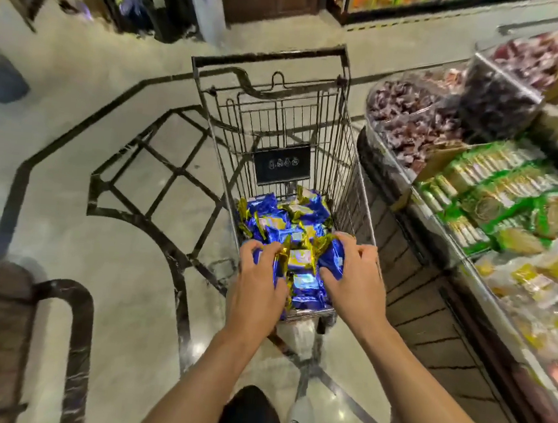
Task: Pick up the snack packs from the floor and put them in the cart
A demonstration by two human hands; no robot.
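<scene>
Both hands reach forward and down into the near end of the cart (pixel 358 171), with the forearms stretched out from the bottom of the view and the backs of the hands turned up. On the left side, the left hand (pixel 259 285) curls its fingers over a bundle of snack packs (pixel 300 263) (blue wrappers with gold ends) and grips it from that side. Opposite to it, the right hand (pixel 354 282) has bent fingers too, and it presses and holds the same bundle from the right side, so the packs sit squeezed between the two hands. Just beyond the fingertips, more snack packs of the same kind lie in a heap (pixel 284 215) on the bottom of the cart. Farther ahead of the hands, a dark plate (pixel 281 165) hangs on the wire wall of the cart. To the right of the right hand stands a display counter (pixel 507 211) with green packets and other wrapped goods. Left of the left hand is the pale floor (pixel 84 147) with dark lines.
</scene>
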